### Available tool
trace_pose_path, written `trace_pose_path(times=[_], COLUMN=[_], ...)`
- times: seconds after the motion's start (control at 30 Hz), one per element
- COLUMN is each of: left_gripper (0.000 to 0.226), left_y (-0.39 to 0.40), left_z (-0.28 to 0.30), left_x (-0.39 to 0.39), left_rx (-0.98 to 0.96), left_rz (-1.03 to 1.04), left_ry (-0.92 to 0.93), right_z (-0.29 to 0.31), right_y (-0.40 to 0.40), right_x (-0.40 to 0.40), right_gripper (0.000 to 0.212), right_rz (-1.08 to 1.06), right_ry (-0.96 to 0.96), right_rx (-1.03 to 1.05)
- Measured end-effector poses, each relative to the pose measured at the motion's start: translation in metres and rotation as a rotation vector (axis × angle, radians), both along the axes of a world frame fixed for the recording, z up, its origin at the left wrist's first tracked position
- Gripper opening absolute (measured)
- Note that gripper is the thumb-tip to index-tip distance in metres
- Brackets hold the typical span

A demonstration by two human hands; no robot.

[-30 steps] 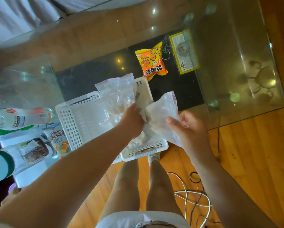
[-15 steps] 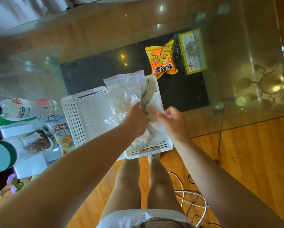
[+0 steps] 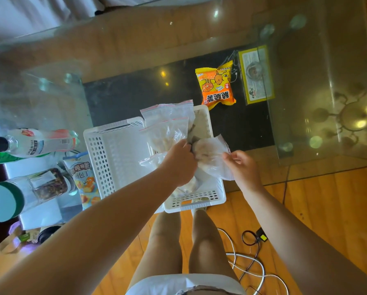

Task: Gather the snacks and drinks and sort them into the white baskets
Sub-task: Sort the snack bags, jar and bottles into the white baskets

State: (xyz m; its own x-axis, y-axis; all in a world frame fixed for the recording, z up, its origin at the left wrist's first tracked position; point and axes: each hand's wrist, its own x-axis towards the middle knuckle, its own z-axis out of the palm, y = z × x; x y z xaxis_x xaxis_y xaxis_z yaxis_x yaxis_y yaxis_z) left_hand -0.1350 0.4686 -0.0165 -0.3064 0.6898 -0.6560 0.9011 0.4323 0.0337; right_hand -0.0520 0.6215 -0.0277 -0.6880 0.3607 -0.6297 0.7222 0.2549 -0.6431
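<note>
Sorting at the glass tabletop (image 3: 306, 145). The left hand (image 3: 179, 165) grips upright zip bags (image 3: 167, 128) inside the right white basket (image 3: 199, 201), apparently making room; the right hand (image 3: 242, 167) pinches another clear snack bag (image 3: 210, 156) over its rim. An orange snack packet (image 3: 217, 86) waits beyond. Bag contents are indistinct; the left fingers are hidden.

Two white baskets (image 3: 116, 154) sit side by side at the worktop's near edge, clear zip bags (image 3: 167, 126) standing in the right one; an orange snack packet (image 3: 217, 85) lies beyond (flat), bottles (image 3: 38, 141) lie left.
</note>
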Motion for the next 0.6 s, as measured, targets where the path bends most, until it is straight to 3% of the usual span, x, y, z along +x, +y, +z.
trace_pose_path(times=[0.13,0.27,0.37,0.5,0.6], left_gripper=[0.030,0.023,0.029,0.046,0.053], left_y=[-0.002,-0.014,-0.036,-0.067,-0.078], left_z=[0.010,0.031,0.037,0.030,0.021], left_x=[-0.002,-0.008,-0.008,0.007,0.019], left_rx=[0.151,0.521,0.747,0.597,0.484], left_rz=[0.092,0.415,0.735,1.097,1.142], left_ry=[-0.037,-0.161,0.030,0.009,-0.081], right_z=[-0.003,-0.004,-0.011,-0.040,-0.060], right_y=[0.009,0.020,0.026,0.024,0.019], right_x=[-0.002,-0.036,-0.085,-0.143,-0.165], right_gripper=[0.022,0.030,0.035,0.058,0.075], right_rz=[0.023,-0.057,-0.168,-0.257,-0.246], right_ry=[-0.044,0.004,0.109,0.040,-0.096], right_rx=[-0.078,-0.126,-0.013,0.090,0.131])
